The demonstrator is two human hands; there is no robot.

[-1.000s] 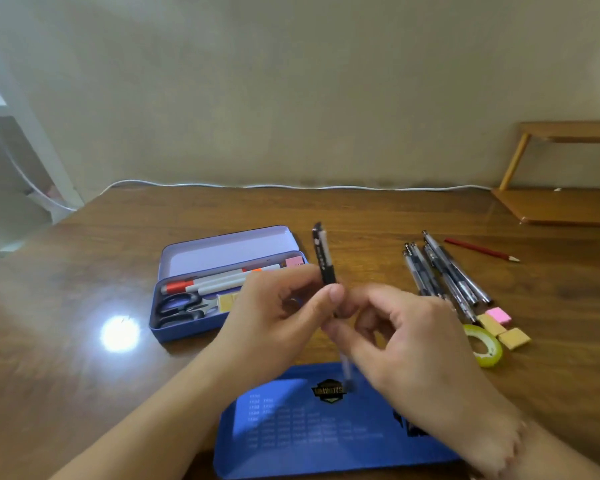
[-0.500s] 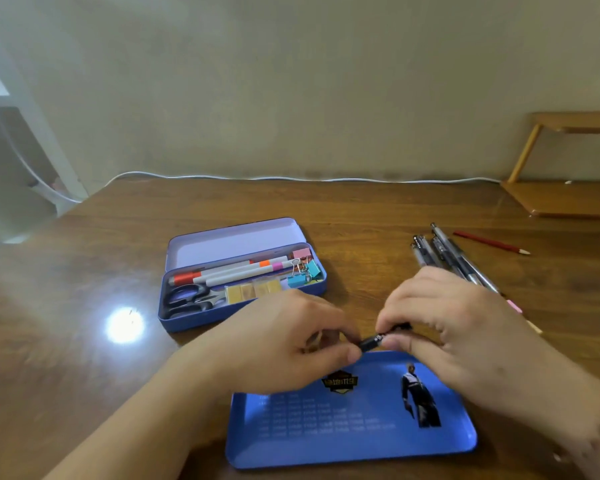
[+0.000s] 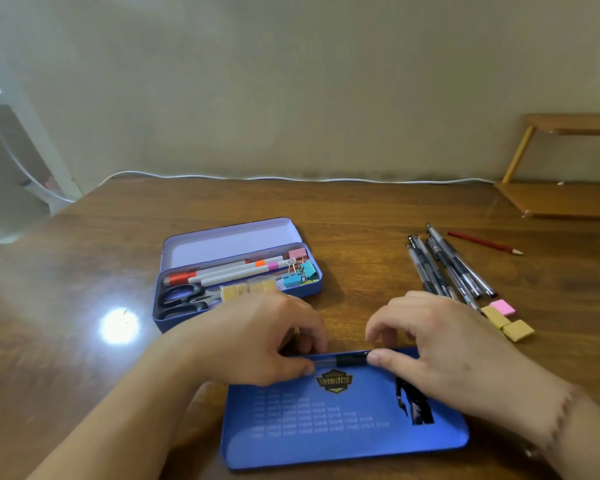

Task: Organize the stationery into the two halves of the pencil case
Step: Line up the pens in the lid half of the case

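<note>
**Pen held level over the far edge of the blue case half**

Your left hand [image 3: 257, 337] and right hand [image 3: 440, 344] share one black gel pen [image 3: 342, 359], which lies horizontal between them, just above the far rim of the blue printed case half [image 3: 343, 441] nearest you. Your left thumb and fingers pinch the pen's clear end; your right thumb and forefinger pinch its black end. The middle of the barrel shows in the gap between the two hands; whether it touches the rim cannot be told.

Beyond your left hand sits the open lavender case half [image 3: 229, 244], holding scissors [image 3: 184, 299], white markers [image 3: 232, 271], binder clips [image 3: 300, 273] and a row of yellow erasers [image 3: 248, 291]. Beyond your right hand, a bundle of gel pens [image 3: 447, 265] lies on the wooden table [image 3: 361, 209], with a red pencil [image 3: 482, 242] further right. Just beside that hand, on its outer side, lie loose pink and yellow erasers [image 3: 506, 320].
</note>
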